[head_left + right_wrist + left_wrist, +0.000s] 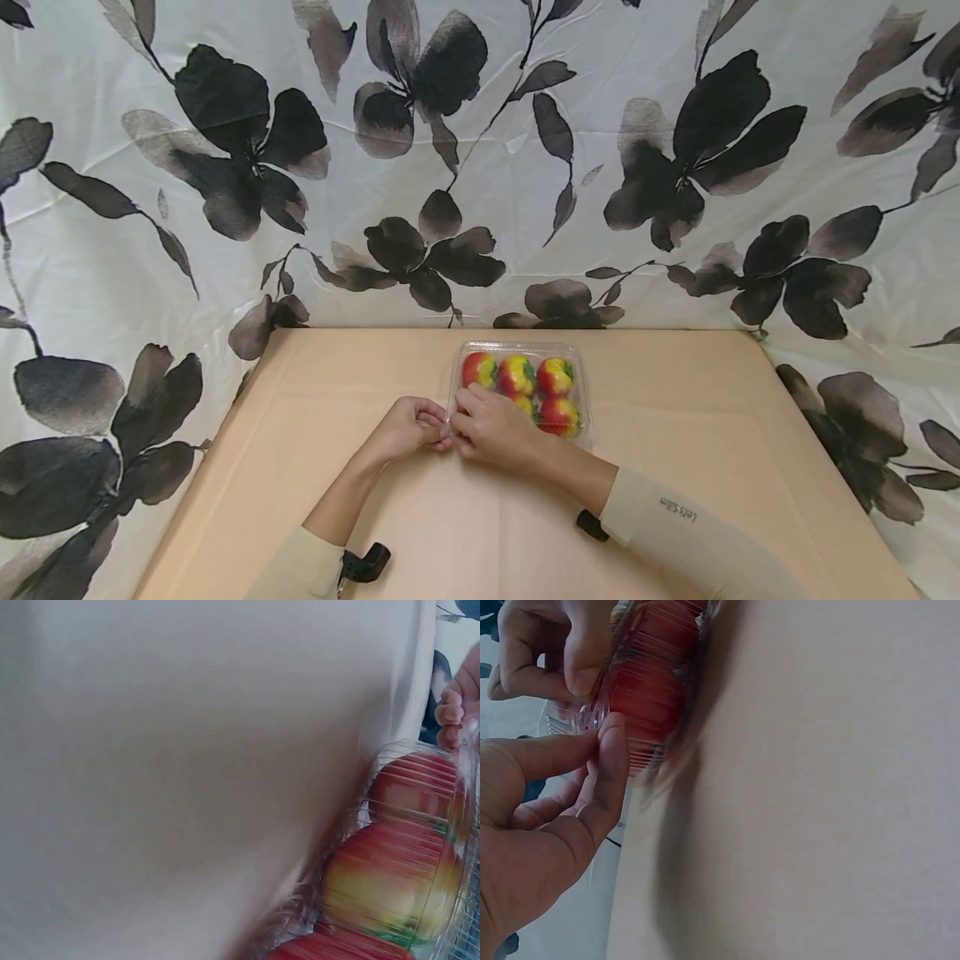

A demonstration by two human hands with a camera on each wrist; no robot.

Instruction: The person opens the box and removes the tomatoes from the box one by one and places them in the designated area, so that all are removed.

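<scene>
A clear plastic clamshell box (583, 400) lies on the table, holding several red-and-yellow fruits (556, 377) with green patches. At its left edge my left hand (412, 428) pinches the rim between thumb and fingertips; the left wrist view shows this hand (562, 802) from close up. Right beside it, my right hand (495, 425) pinches the same edge, its forearm reaching across the box's near side and covering some fruit. In the right wrist view the ribbed box wall (360, 825) and fruits (390, 881) show, and the left fingers (450, 714) appear at the far right.
The box rests on a light tan tabletop (660, 400). Behind and beside the table hangs a white cloth (540, 192) with dark flowers. Black wrist straps show at the left wrist (365, 563) and the right wrist (592, 525).
</scene>
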